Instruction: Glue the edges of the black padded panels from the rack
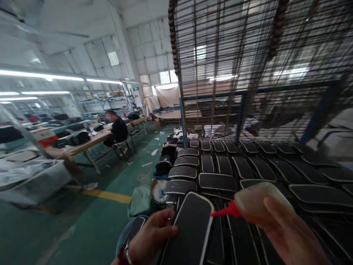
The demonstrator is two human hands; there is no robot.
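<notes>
Left hand (153, 235) I see gripping the near edge of a black panel with a pale border (190, 228) low at centre, while my right hand (286, 230) clasps a translucent squeeze bottle (257, 200), its red nozzle (224, 211) touching the panel's right rim, above rows of like panels (248, 169).

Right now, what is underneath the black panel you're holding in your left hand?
Under the black panel held by the left hand lie more black panels, overlapping in rows on the rack. The panel and the right hand with its squeeze bottle cover whatever lies directly beneath.
</notes>
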